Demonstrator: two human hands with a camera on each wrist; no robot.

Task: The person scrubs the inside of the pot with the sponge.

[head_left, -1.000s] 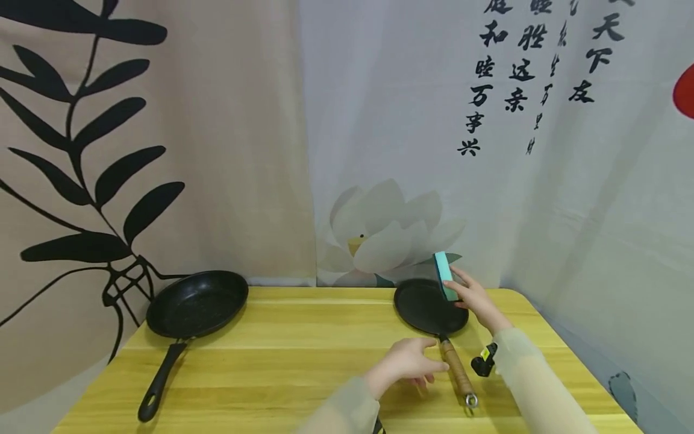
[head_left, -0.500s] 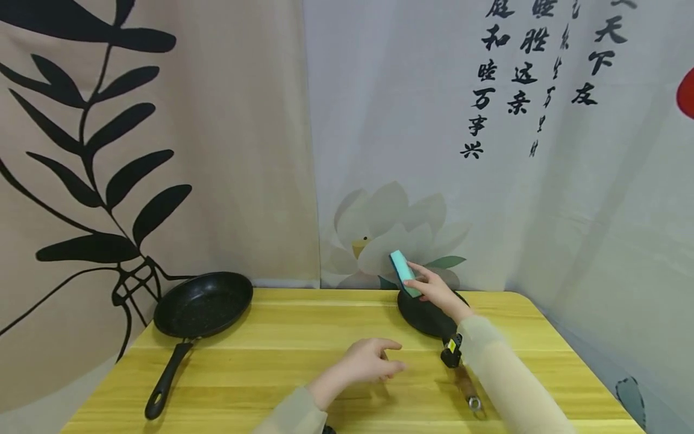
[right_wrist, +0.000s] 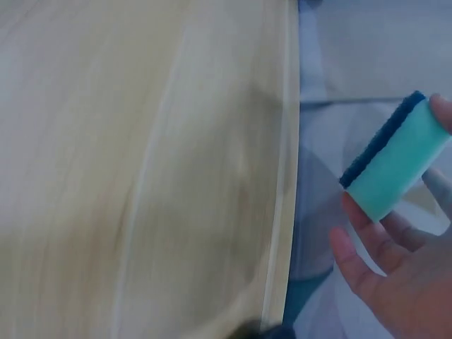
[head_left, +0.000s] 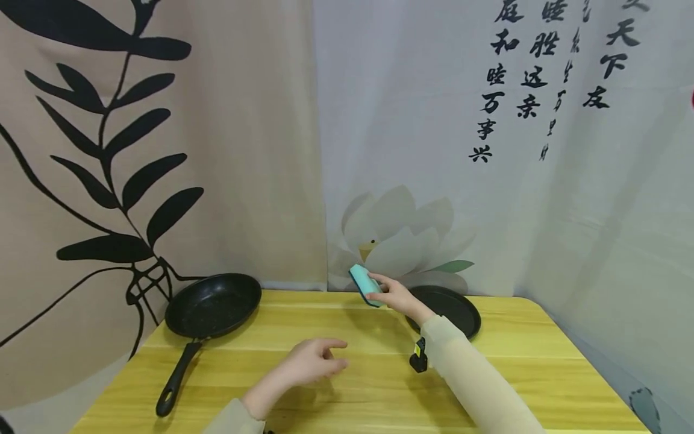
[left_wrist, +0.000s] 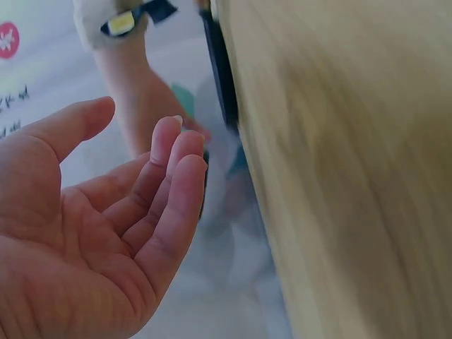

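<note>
A turquoise sponge [head_left: 366, 284] with a dark blue scouring side is pinched between the thumb and fingers of my right hand [head_left: 398, 296]. In the head view it is held above the back part of the table, left of the flat black pan [head_left: 452, 306]. The right wrist view shows the sponge [right_wrist: 399, 155] tilted, its dark side facing the table. My left hand [head_left: 311, 361] hovers over the table's middle with nothing in it. Its fingers [left_wrist: 169, 212] are loosely bent and the palm is bare in the left wrist view. My right forearm hides the flat pan's handle.
On the left of the wooden table [head_left: 368, 386] stands a deeper black frying pan [head_left: 214, 304], its handle toward the front. A printed curtain [head_left: 260, 150] hangs right behind the table's back edge. A small black wrist device [head_left: 419, 355] shows beside the right sleeve.
My right hand has carried the sponge left, from over the flat pan to beside it. My left hand has also moved left. The view has turned slightly left.
</note>
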